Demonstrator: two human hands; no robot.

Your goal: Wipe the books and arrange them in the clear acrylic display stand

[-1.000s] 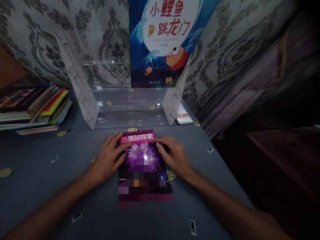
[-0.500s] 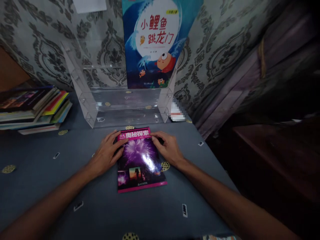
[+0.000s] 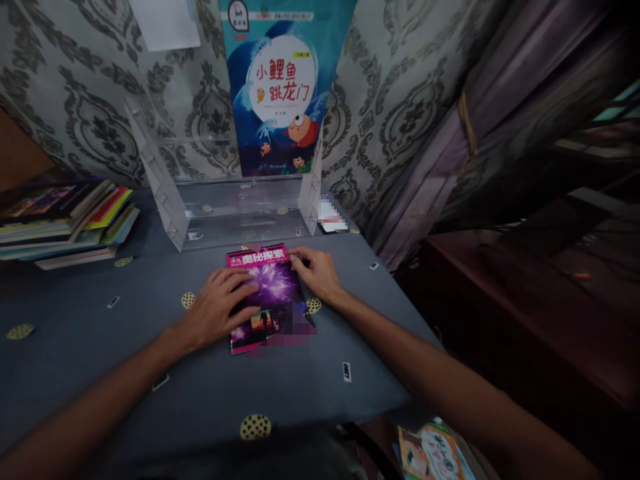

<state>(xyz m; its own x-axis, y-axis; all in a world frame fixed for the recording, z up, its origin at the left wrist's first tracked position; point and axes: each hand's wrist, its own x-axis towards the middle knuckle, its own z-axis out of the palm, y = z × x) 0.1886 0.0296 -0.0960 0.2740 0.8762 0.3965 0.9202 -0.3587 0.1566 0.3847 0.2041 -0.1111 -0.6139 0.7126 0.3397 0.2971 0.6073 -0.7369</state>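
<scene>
A purple and black book with a pink title band point(image 3: 277, 287) lies flat on the table in front of me, its cover facing up. Across its left side rests my left hand point(image 3: 220, 303), fingers spread flat on the cover and holding nothing. My right hand point(image 3: 317, 272) is at the book's upper right edge, with thumb and index finger pinched together on that edge. The lower right corner of the cover is blurred out. Behind the book stands a clear acrylic stepped stand point(image 3: 170, 213), and a blue picture book with an orange fish point(image 3: 280, 143) leans upright on its top tier.
A stack of books point(image 3: 65, 223) sits at the left on the grey-blue tablecloth point(image 3: 200, 407). Patterned wallpaper and a tied curtain point(image 3: 425, 167) are behind. Right of the table is a dark red surface point(image 3: 525, 307). More books point(image 3: 435, 453) lie below the front edge.
The view has shifted, bringing more of the front edge and lower books into sight. My left hand has slid down the cover, its fingers further across it. My right hand stays at the edge.
</scene>
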